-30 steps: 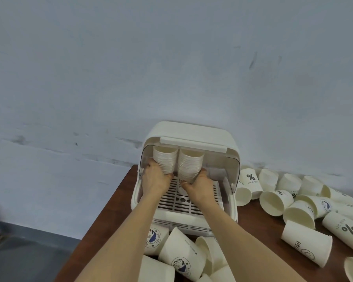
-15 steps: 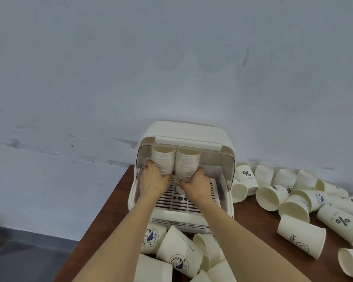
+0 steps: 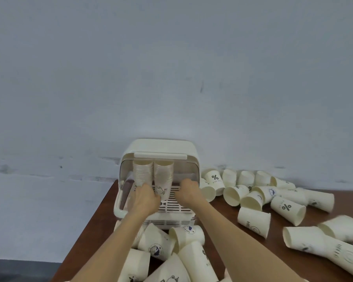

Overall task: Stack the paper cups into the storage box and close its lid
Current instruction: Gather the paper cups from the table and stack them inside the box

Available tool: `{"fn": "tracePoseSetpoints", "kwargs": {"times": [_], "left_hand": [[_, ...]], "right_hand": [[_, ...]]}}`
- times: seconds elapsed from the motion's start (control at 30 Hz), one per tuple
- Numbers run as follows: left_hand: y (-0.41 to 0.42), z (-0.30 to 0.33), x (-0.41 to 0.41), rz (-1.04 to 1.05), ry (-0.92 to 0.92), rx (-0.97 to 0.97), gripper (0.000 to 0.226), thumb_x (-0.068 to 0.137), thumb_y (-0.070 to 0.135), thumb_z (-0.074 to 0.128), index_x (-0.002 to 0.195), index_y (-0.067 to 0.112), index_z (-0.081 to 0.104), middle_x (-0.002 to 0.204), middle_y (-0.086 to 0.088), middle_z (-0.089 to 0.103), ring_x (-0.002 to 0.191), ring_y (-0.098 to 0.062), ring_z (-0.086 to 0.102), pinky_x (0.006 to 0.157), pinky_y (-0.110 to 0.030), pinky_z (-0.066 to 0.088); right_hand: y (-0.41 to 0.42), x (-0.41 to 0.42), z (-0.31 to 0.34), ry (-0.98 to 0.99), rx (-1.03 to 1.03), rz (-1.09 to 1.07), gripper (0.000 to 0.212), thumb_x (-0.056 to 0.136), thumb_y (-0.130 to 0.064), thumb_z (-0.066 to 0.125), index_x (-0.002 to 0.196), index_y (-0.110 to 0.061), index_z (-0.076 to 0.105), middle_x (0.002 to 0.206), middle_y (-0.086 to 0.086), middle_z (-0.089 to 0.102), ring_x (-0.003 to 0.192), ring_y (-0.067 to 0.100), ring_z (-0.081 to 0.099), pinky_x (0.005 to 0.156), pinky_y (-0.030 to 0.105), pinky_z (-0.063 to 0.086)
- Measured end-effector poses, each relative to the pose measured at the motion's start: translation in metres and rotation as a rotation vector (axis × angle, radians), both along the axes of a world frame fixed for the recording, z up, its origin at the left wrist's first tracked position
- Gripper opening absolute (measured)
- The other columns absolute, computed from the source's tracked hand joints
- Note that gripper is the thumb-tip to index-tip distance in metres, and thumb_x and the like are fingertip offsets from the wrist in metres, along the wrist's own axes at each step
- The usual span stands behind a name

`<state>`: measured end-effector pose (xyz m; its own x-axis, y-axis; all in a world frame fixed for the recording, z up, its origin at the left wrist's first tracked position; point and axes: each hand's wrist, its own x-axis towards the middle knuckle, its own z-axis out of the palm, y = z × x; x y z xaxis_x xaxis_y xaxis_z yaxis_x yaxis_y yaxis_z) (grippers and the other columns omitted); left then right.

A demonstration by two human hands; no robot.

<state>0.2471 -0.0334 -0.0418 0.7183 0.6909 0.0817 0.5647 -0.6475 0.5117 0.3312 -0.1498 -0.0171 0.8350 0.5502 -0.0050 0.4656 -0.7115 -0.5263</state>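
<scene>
The cream storage box (image 3: 118,202) stands at the table's far left corner against the wall, its lid (image 3: 160,155) swung up over the top. Two tall stacks of paper cups stand upright inside on the slatted tray. My left hand (image 3: 146,197) grips the base of the left stack (image 3: 142,174), fingers curled between the two stacks. My right hand (image 3: 189,193) hovers over the tray just right of the right stack (image 3: 163,178), with loosely curled fingers, a small gap between them, and nothing in it.
Several loose paper cups (image 3: 253,220) lie on their sides across the brown table (image 3: 98,224) to the right of the box. More cups (image 3: 157,245) are piled in front of it, under my forearms. The table's left edge drops off beside the box.
My right hand has let go of the right stack and drawn off to the right. My left hand has slid lower and rightward on the left stack. The view has shifted.
</scene>
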Motion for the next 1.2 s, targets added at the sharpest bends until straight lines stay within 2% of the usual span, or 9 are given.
{"fn": "tracePoseSetpoints", "kwargs": {"times": [0.17, 0.27, 0.33, 0.53, 0.63, 0.77, 0.83, 0.93, 1.2], "left_hand": [[-0.044, 0.019, -0.010, -0.177, 0.060, 0.118, 0.015, 0.083, 0.028, 0.053, 0.085, 0.013, 0.056, 0.096, -0.009, 0.064, 0.084, -0.026, 0.061, 0.069, -0.034, 0.051], [-0.073, 0.027, -0.014, -0.231, 0.124, 0.227, 0.016, 0.089, 0.028, 0.052, 0.094, 0.013, 0.057, 0.103, -0.007, 0.059, 0.093, -0.026, 0.059, 0.070, -0.032, 0.045], [-0.092, 0.030, -0.014, -0.280, 0.130, 0.269, 0.014, 0.090, 0.028, 0.050, 0.093, 0.014, 0.055, 0.105, -0.007, 0.058, 0.097, -0.026, 0.057, 0.071, -0.033, 0.045], [-0.151, 0.037, -0.003, -0.439, 0.141, 0.313, 0.016, 0.088, 0.027, 0.049, 0.097, 0.015, 0.053, 0.104, -0.003, 0.057, 0.093, -0.024, 0.059, 0.069, -0.033, 0.045], [-0.173, 0.034, 0.009, -0.501, 0.130, 0.291, 0.012, 0.085, 0.029, 0.050, 0.091, 0.019, 0.049, 0.092, 0.000, 0.056, 0.083, -0.022, 0.058, 0.065, -0.033, 0.044], [-0.200, 0.029, 0.028, -0.620, 0.221, 0.319, 0.021, 0.088, 0.031, 0.046, 0.103, 0.019, 0.055, 0.105, -0.001, 0.056, 0.093, -0.022, 0.055, 0.073, -0.034, 0.045], [-0.214, 0.026, 0.039, -0.664, 0.247, 0.329, 0.024, 0.088, 0.030, 0.044, 0.107, 0.019, 0.055, 0.109, -0.002, 0.053, 0.097, -0.022, 0.054, 0.077, -0.034, 0.045], [-0.238, 0.021, 0.058, -0.722, 0.275, 0.364, 0.024, 0.091, 0.026, 0.042, 0.110, 0.019, 0.054, 0.115, -0.005, 0.053, 0.101, -0.025, 0.055, 0.077, -0.035, 0.044], [-0.289, -0.007, 0.090, -0.808, 0.266, 0.578, 0.038, 0.094, 0.013, 0.044, 0.132, 0.017, 0.039, 0.121, -0.006, 0.049, 0.108, -0.028, 0.052, 0.085, -0.037, 0.043]], "right_hand": [[-0.046, -0.019, 0.018, -0.114, -0.003, -0.008, 0.013, 0.081, -0.007, 0.046, 0.069, -0.010, 0.046, 0.067, 0.001, 0.043, 0.056, 0.013, 0.037, 0.045, 0.026, 0.029], [-0.079, -0.024, 0.022, -0.132, 0.042, -0.015, 0.011, 0.084, -0.008, 0.046, 0.077, -0.007, 0.056, 0.082, 0.008, 0.056, 0.077, 0.024, 0.054, 0.063, 0.033, 0.046], [-0.104, -0.021, 0.022, -0.130, 0.029, -0.045, 0.018, 0.086, -0.009, 0.047, 0.097, -0.004, 0.060, 0.097, 0.013, 0.060, 0.094, 0.029, 0.057, 0.071, 0.031, 0.045], [-0.172, -0.008, 0.018, -0.101, -0.044, -0.147, 0.024, 0.084, -0.013, 0.048, 0.107, -0.015, 0.055, 0.111, 0.009, 0.060, 0.101, 0.024, 0.055, 0.078, 0.030, 0.042], [-0.202, 0.002, 0.014, -0.061, -0.063, -0.204, 0.003, 0.080, -0.013, 0.049, 0.080, -0.014, 0.051, 0.089, 0.005, 0.058, 0.087, 0.025, 0.054, 0.071, 0.030, 0.046], [-0.245, 0.020, 0.011, -0.051, -0.074, -0.296, 0.018, 0.081, -0.008, 0.047, 0.066, -0.015, 0.041, 0.066, -0.001, 0.042, 0.070, 0.019, 0.046, 0.053, 0.029, 0.038], [-0.268, 0.029, 0.007, -0.063, -0.082, -0.356, 0.008, 0.087, -0.011, 0.047, 0.088, -0.009, 0.054, 0.076, -0.002, 0.042, 0.080, 0.020, 0.046, 0.065, 0.031, 0.040], [-0.300, 0.042, 0.000, -0.043, -0.098, -0.489, 0.030, 0.089, -0.015, 0.048, 0.117, -0.005, 0.049, 0.113, 0.008, 0.051, 0.097, 0.026, 0.055, 0.072, 0.031, 0.041], [-0.335, 0.066, -0.027, 0.065, -0.025, -0.634, 0.026, 0.091, -0.013, 0.046, 0.115, -0.003, 0.052, 0.118, 0.013, 0.058, 0.107, 0.029, 0.057, 0.075, 0.029, 0.041]]}}
